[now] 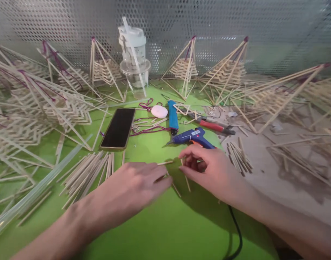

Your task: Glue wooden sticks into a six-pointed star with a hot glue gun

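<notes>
My left hand point(138, 184) lies low over the green mat point(160, 224), fingers together and stretched toward a few thin wooden sticks point(179, 180) in the middle; one stick tip shows just past its fingertips. My right hand point(206, 168) hovers beside it, thumb and fingers pinched around the sticks' upper ends. A blue hot glue gun point(192, 138) lies just behind my right hand, its black cord point(236, 231) running back under my forearm.
A dark phone point(118, 128) lies left of centre. A bundle of loose sticks point(86, 173) and clear glue rods point(32, 191) lie at left. Red-handled pliers point(214, 126), a blue cutter point(172, 115), purple thread, a plastic cup point(134, 61) and several stick pyramids point(103, 68) stand behind.
</notes>
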Demonstrator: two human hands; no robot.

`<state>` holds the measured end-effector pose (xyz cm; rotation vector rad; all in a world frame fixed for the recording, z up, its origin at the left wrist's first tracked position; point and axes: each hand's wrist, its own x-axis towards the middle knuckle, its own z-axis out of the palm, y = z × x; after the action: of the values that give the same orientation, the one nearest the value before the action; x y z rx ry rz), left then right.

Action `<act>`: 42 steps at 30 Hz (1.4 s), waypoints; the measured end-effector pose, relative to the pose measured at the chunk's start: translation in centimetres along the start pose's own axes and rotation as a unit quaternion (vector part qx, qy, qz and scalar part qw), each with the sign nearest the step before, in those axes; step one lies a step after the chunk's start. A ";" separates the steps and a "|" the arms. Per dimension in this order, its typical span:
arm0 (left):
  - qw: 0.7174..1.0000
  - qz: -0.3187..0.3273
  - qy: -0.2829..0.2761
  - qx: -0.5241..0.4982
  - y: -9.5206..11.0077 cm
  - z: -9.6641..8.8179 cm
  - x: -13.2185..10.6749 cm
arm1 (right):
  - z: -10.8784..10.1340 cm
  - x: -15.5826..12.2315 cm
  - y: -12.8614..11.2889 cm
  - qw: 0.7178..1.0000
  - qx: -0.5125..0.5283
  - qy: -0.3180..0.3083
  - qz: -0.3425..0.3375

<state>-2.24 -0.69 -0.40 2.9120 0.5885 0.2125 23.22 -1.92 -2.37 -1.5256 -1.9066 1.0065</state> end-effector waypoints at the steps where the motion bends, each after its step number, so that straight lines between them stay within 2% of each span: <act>1: 1.000 0.000 -0.009 -0.003 0.0 0.1 0.1 | -0.1 0.0 0.1 1.000 -0.008 0.001 -0.002; 5: 1.000 -0.008 -0.026 -0.007 0.3 0.5 0.4 | 0.0 0.1 0.4 0.998 -0.042 -0.034 -0.021; 11: 0.999 0.002 -0.028 -0.035 0.1 0.2 0.2 | 0.0 -0.1 0.2 0.994 -0.085 -0.027 -0.069; 20: 0.995 -0.047 -0.082 -0.037 -1.0 -1.2 -0.6 | -0.4 -0.3 0.6 0.967 -0.119 -0.099 -0.200; 38: 0.993 -0.073 -0.093 -0.010 -1.3 -1.3 -0.8 | 1.0 -0.5 0.5 0.956 -0.155 -0.065 -0.242; 42: 0.991 -0.091 -0.098 -0.018 -1.5 -1.8 -1.1 | 1.0 -0.4 0.6 0.954 -0.164 -0.061 -0.244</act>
<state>-4.14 0.49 0.98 2.7786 0.8001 -0.0831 22.93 -2.53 -3.49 -1.0697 -2.4690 0.5933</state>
